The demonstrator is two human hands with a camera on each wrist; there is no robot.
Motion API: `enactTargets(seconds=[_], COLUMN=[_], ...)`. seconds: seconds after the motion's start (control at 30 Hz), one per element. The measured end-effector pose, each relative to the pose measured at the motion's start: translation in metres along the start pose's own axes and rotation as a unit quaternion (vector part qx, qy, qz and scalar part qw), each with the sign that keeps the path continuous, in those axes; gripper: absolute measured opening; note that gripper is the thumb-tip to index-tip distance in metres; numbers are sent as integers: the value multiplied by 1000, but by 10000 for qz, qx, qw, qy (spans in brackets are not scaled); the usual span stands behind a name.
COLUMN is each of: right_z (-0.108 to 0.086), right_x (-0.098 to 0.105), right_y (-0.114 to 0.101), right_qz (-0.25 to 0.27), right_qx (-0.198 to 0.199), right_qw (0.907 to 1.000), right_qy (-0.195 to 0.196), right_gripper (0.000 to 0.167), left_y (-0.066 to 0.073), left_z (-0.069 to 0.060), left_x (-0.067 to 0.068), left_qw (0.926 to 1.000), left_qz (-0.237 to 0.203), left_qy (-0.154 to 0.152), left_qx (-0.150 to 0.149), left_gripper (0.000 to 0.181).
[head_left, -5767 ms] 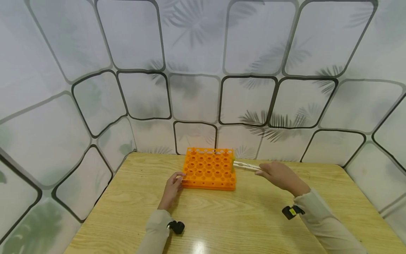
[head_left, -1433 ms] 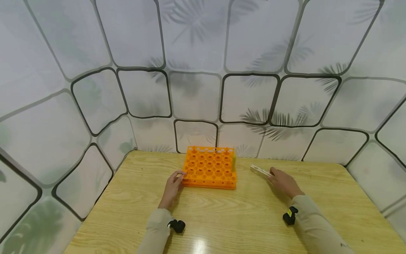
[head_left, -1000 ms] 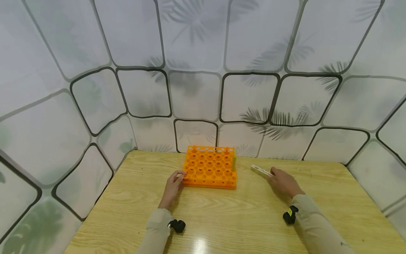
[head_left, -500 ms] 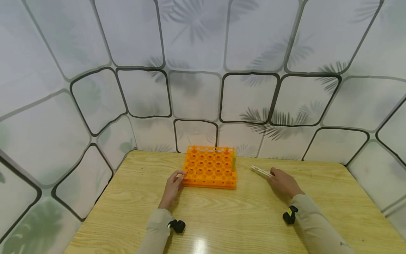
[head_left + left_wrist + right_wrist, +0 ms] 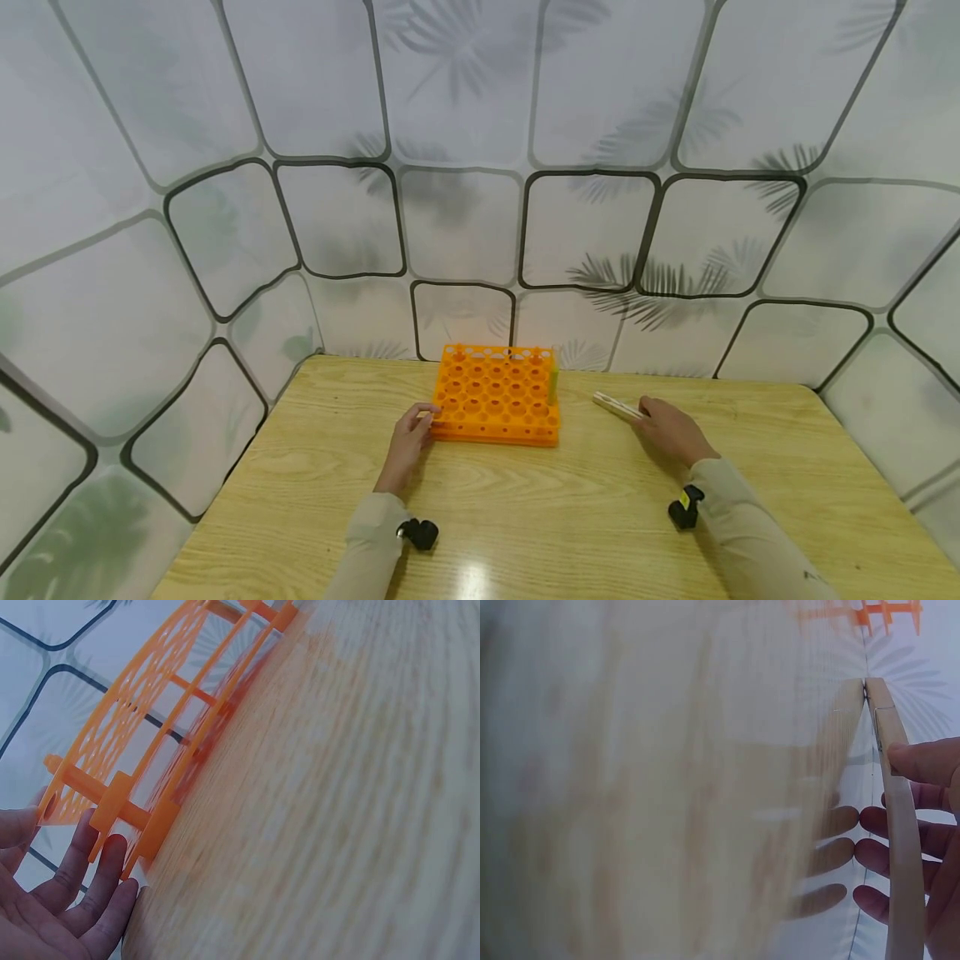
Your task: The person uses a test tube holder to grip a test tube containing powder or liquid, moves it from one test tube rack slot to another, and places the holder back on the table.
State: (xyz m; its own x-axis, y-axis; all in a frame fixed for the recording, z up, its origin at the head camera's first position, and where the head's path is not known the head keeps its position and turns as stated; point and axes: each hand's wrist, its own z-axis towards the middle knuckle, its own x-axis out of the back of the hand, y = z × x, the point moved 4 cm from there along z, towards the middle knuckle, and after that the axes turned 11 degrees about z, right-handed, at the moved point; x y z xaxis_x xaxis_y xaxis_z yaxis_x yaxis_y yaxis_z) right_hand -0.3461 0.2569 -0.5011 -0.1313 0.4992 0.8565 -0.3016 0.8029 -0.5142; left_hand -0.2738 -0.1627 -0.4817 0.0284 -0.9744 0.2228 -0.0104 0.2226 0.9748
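An orange test tube rack (image 5: 495, 435) with rows of round holes stands at the back of the table. At its right side one test tube (image 5: 553, 385) with yellow-green contents is upright. My left hand (image 5: 405, 437) holds the rack's front left corner; in the left wrist view the thumb meets the top plate and the fingers touch the rack's end (image 5: 112, 801). Right of the rack, my right hand (image 5: 675, 429) grips a wooden test tube clamp (image 5: 617, 406), its tip apart from the tube. Seen from the right wrist, the clamp (image 5: 904, 825) lies between thumb and fingers, low over the table.
The wood-grain table (image 5: 525, 517) reaches back to a patterned fabric wall (image 5: 465, 225), close behind the rack. Small black cameras sit on the left wrist (image 5: 418, 534) and the right wrist (image 5: 684, 510).
Since the oldest frame, the clamp has drawn away from the tube and moved right with my right hand. The tube stays in the rack. Over the last second both hands look still.
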Motion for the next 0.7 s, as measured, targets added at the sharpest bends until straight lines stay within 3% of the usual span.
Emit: enactTargets(seconds=[0.7], right_z=[0], right_x=[-1], right_y=[-1], right_qz=[-19], right_qx=[31], right_qw=[10000], right_qy=[35], right_gripper=[14], left_y=[0], left_z=[-1], left_x=[0], left_qw=[9999], left_qz=[-104], left_qy=[10], left_qx=[-16], left_gripper=[29])
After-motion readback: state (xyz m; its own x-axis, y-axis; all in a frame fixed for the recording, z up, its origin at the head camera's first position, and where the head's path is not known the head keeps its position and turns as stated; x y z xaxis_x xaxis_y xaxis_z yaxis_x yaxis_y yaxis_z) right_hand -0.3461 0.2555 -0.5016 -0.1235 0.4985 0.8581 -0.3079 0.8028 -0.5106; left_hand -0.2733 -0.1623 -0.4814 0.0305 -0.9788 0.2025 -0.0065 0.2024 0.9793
